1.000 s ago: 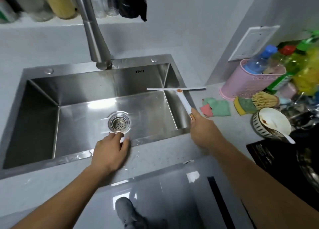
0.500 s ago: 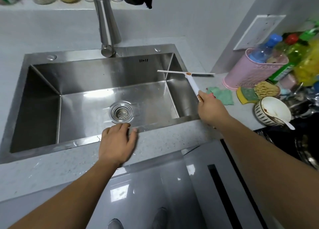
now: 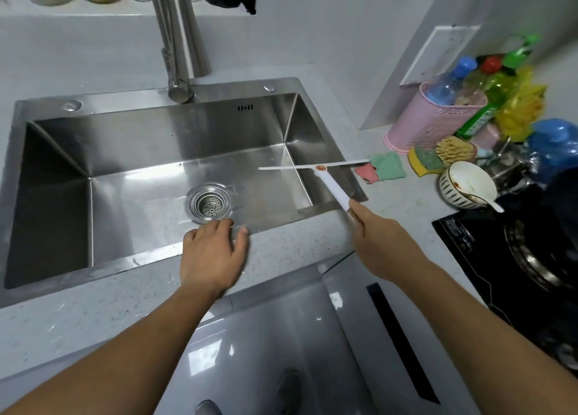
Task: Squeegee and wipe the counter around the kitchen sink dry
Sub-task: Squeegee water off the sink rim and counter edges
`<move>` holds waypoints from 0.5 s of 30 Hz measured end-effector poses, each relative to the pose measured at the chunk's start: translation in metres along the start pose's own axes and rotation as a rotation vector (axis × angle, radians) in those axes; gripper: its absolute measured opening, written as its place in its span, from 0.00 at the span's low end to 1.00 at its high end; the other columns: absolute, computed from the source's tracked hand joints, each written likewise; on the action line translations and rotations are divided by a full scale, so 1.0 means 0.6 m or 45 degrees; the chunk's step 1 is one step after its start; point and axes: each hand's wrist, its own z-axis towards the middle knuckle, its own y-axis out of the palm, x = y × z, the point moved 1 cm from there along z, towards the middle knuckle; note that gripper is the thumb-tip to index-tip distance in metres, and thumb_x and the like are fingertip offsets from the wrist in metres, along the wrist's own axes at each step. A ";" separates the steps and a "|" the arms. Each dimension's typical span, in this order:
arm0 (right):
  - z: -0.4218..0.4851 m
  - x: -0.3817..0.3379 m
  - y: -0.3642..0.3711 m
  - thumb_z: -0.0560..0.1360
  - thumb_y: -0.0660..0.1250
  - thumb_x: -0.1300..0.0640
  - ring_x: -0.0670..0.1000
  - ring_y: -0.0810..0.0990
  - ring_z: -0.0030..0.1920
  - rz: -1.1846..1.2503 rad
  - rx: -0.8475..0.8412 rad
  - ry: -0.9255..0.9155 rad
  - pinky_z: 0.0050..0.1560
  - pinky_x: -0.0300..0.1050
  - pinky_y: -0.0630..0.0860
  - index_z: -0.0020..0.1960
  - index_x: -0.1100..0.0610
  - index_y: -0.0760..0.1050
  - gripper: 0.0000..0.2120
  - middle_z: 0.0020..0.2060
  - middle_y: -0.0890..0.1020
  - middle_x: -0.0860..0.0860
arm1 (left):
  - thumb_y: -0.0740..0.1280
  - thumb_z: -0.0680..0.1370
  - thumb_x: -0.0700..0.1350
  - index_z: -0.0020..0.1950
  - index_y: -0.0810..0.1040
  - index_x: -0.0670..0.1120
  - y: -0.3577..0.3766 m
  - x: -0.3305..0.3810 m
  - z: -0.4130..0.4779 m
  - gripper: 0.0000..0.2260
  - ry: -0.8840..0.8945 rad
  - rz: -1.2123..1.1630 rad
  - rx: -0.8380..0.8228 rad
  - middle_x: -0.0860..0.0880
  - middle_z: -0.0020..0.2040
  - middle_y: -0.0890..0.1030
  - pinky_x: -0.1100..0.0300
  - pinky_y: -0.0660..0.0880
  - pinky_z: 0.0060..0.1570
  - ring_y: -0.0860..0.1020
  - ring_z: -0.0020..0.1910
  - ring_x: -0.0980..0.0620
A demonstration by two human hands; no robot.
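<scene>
A stainless steel sink [image 3: 103,266] is set into a speckled grey counter [image 3: 297,245]. My right hand [image 3: 380,242] grips the handle of a white squeegee [image 3: 328,180]. Its long thin blade lies across the sink's right rim, one end over the basin, the other reaching the counter. My left hand [image 3: 212,252] rests flat on the counter at the sink's front rim, fingers spread and touching the steel edge. A green and pink cloth [image 3: 383,167] lies on the counter just right of the blade.
A tall faucet [image 3: 179,55] stands behind the basin, and a drain strainer [image 3: 210,203] sits in it. Right of the sink are a sponge [image 3: 427,161], a dirty bowl with a spoon [image 3: 467,184], a pink basket of bottles [image 3: 428,120] and a black cooktop [image 3: 516,258].
The squeegee and my right hand have shifted slightly toward me along the sink's right rim. My left hand stays resting at the front rim. The camera view has moved.
</scene>
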 end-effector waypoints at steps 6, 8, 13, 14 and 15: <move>0.012 -0.009 -0.020 0.82 0.54 0.53 0.55 0.79 0.38 0.181 0.111 -0.041 0.40 0.50 0.78 0.77 0.44 0.62 0.23 0.43 0.82 0.54 | 0.49 0.83 0.60 0.60 0.76 0.49 0.004 -0.004 0.001 0.22 0.000 -0.030 0.014 0.46 0.54 0.81 0.47 0.66 0.62 0.77 0.56 0.44; 0.021 -0.012 -0.014 0.82 0.53 0.53 0.54 0.79 0.40 0.178 0.089 -0.016 0.41 0.49 0.77 0.77 0.44 0.61 0.23 0.45 0.82 0.54 | 0.49 0.82 0.60 0.61 0.76 0.49 0.004 -0.006 0.000 0.22 0.002 -0.051 0.020 0.46 0.55 0.81 0.47 0.66 0.63 0.77 0.57 0.43; -0.033 0.004 -0.003 0.83 0.53 0.50 0.55 0.80 0.36 0.105 -0.020 -0.007 0.39 0.57 0.80 0.75 0.42 0.64 0.20 0.37 0.82 0.51 | 0.51 0.82 0.57 0.64 0.76 0.49 -0.002 -0.007 -0.002 0.21 0.007 -0.123 0.012 0.46 0.59 0.80 0.48 0.64 0.66 0.75 0.60 0.43; -0.043 0.008 -0.009 0.83 0.53 0.49 0.54 0.80 0.36 0.118 -0.018 0.002 0.39 0.56 0.80 0.74 0.41 0.65 0.20 0.37 0.82 0.50 | 0.52 0.82 0.57 0.65 0.76 0.49 -0.003 -0.005 -0.003 0.21 0.015 -0.157 0.004 0.46 0.60 0.80 0.49 0.63 0.67 0.75 0.61 0.44; -0.049 0.010 -0.014 0.83 0.54 0.48 0.53 0.79 0.36 0.144 0.000 0.006 0.38 0.54 0.79 0.74 0.39 0.65 0.20 0.37 0.82 0.50 | 0.52 0.81 0.57 0.66 0.76 0.48 -0.006 -0.005 -0.003 0.21 0.023 -0.219 -0.004 0.46 0.61 0.80 0.49 0.64 0.68 0.74 0.62 0.44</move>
